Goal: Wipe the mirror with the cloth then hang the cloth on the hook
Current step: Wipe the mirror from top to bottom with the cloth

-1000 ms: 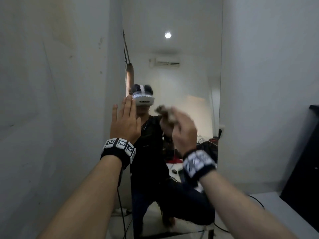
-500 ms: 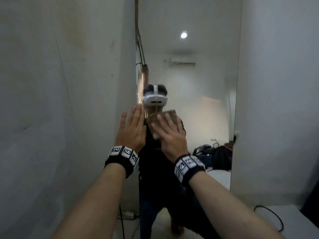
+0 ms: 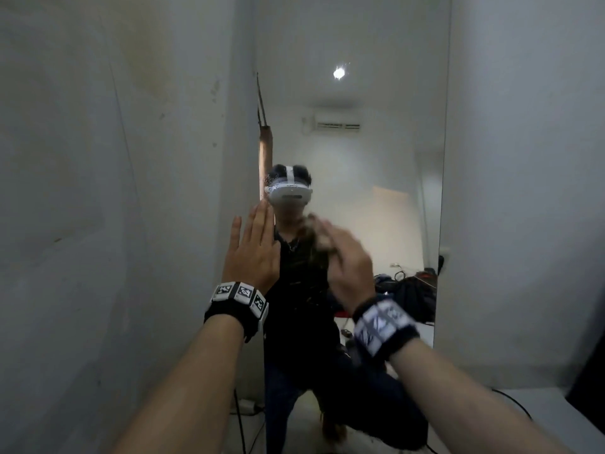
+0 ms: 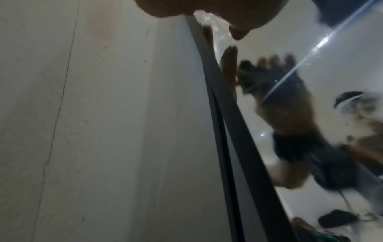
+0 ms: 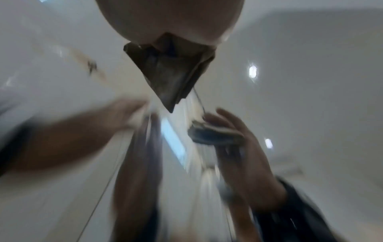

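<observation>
A tall frameless mirror (image 3: 376,191) leans on the grey wall and reflects me. My left hand (image 3: 253,250) lies flat with straight fingers on the mirror's left edge (image 4: 228,131). My right hand (image 3: 347,267) is blurred by motion and holds a brown cloth (image 3: 316,237) against the glass, right of the left hand. In the right wrist view the folded cloth (image 5: 170,73) hangs in a point from under my palm (image 5: 170,16). Its reflection shows fingers curved round the cloth. No hook shows in any view.
Bare grey walls (image 3: 114,224) flank the mirror on both sides. A dark piece of furniture (image 3: 589,388) stands at the far right over a white surface (image 3: 523,407) with a black cable across it. The mirror reflects bags and clutter on the floor behind me.
My right hand swept the cloth left to beside the left hand, then back right and slightly down, now blurred. The left hand has stayed flat on the mirror's edge.
</observation>
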{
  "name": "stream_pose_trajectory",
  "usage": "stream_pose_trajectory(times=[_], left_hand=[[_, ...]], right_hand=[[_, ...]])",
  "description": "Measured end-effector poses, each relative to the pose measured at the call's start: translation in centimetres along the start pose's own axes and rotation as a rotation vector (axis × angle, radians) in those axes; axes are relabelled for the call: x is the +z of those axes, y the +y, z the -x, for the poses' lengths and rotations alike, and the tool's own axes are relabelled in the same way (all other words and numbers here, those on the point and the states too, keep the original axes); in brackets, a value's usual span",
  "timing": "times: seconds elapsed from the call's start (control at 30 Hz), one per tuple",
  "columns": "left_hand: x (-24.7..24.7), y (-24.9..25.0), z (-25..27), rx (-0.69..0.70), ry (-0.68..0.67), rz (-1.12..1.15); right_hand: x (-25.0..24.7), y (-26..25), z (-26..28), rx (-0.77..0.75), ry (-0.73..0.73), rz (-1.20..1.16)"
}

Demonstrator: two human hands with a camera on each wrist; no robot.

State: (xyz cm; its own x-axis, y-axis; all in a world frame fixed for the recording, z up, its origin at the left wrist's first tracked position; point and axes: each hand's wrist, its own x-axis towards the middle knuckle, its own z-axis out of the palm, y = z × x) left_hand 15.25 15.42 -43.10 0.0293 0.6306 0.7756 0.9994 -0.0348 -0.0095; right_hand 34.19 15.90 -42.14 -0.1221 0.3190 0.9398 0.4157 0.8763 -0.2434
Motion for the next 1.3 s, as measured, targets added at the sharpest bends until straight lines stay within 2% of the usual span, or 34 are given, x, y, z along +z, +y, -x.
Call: stream_pose_trajectory(times=[0.1, 0.17, 0.2, 0.23, 0.3, 0.33, 0.37, 0.57, 0.77, 0.9, 0.97, 1.03, 1.1, 1.2, 1.3], left_hand=[[0.3, 0.7, 2.4, 0.006, -0.014, -0.004], [1.0, 0.4, 4.4, 0.007, -0.067, -0.019], [1.5, 0.2, 5.2, 0.014, -0.1, -0.039], [1.9, 0.0, 5.8, 0.021, -0.128, -0.06], [2.3, -0.4, 6.5, 0.026, -0.143, -0.065], [2.3, -0.4, 6.5, 0.026, -0.14, -0.062], [2.2, -0.5, 6.5, 0.025, -0.136, -0.065], [2.3, -1.5, 7.0, 0.046, -0.109, -0.08], [2.3, -1.4, 7.1, 0.038, -0.129, -0.036], [1.5, -1.0, 6.9, 0.022, -0.157, -0.047], [1.1, -0.7, 7.0, 0.014, -0.182, -0.058], [0.9, -0.6, 7.1, 0.011, -0.197, -0.062], [0.7, -0.5, 7.2, 0.002, -0.203, -0.063], [0.5, -0.4, 7.1, -0.01, -0.211, -0.057], [0.4, -0.6, 7.0, -0.001, -0.223, -0.055]], right_hand=[[-0.3, -1.9, -10.7, -0.03, 0.174, 0.033], [0.4, -3.3, -16.8, -0.068, 0.221, 0.157], [1.0, -3.8, -18.8, -0.085, 0.187, 0.229], [1.9, -3.8, -20.1, -0.103, 0.093, 0.296], [3.9, -3.2, -20.1, -0.123, -0.198, 0.448], [4.9, -2.6, -19.1, -0.13, -0.313, 0.522], [5.7, -1.8, -17.7, -0.146, -0.37, 0.563], [6.8, 2.4, -5.4, -0.408, -0.389, 0.505], [5.6, 3.9, 6.4, -0.393, -0.435, 0.458], [4.2, 4.6, 14.1, -0.408, -0.607, 0.417], [3.4, 4.4, 16.2, -0.423, -0.687, 0.382], [2.5, 3.2, 15.5, -0.355, -0.637, 0.272], [1.9, 1.4, 12.0, -0.265, -0.474, 0.151], [1.1, -1.4, 3.4, -0.22, -0.169, 0.125], [1.2, -3.9, -5.2, -0.24, 0.036, 0.183]])
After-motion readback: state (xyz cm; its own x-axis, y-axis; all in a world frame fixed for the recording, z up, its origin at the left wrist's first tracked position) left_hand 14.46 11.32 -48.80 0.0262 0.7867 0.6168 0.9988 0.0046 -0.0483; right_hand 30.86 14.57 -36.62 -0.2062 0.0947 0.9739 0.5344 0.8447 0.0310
